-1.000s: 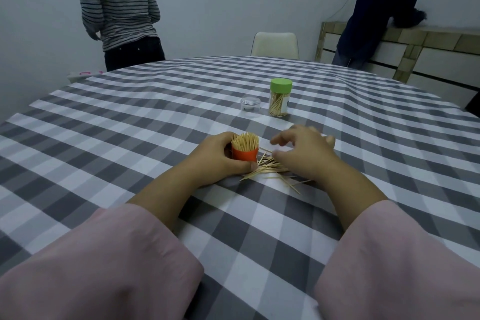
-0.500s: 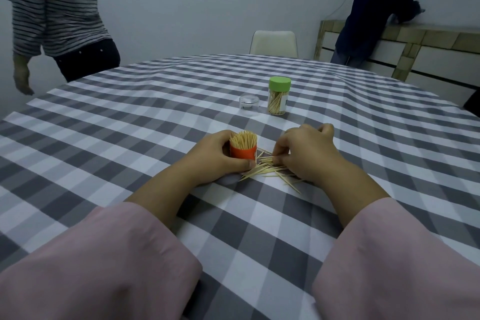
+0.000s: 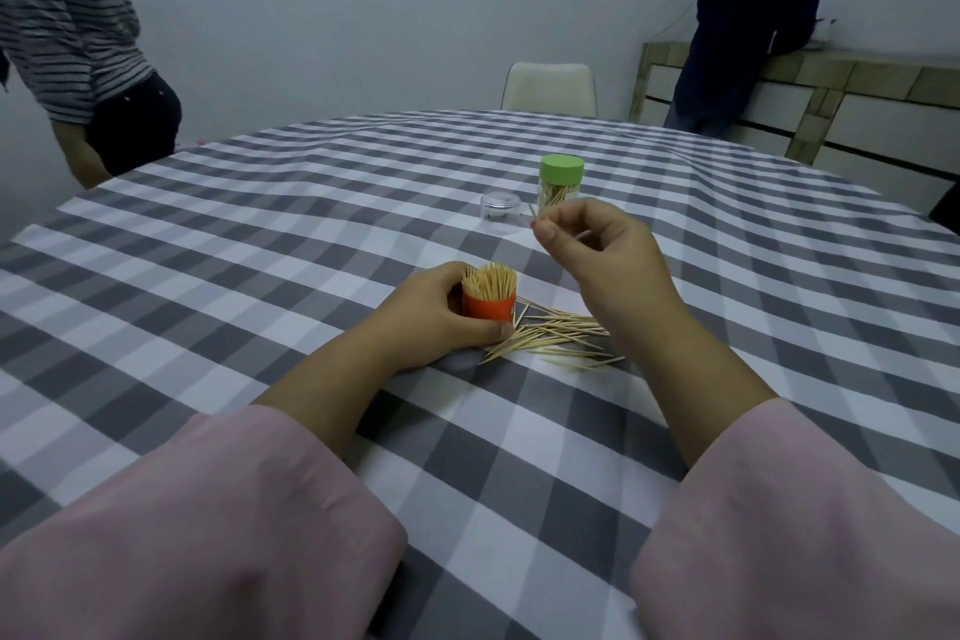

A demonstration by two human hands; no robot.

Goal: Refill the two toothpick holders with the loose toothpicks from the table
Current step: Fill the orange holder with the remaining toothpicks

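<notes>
right hand (image 3: pixel 597 250) raised above the table, thumb and forefinger pinching a toothpick (image 3: pixel 535 214) | left hand (image 3: pixel 441 312) resting on the checked cloth (image 3: pixel 260 250), wrapped around orange holder (image 3: pixel 488 307) packed full | loose toothpicks (image 3: pixel 556 335) just right of it | green-lidded holder (image 3: pixel 561 185) farther back, clear cap (image 3: pixel 500 206) beside it

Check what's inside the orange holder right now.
The orange holder is packed with upright toothpicks, tips standing above the rim. The left hand wraps its near side, so the lower wall and base are hidden.
</notes>
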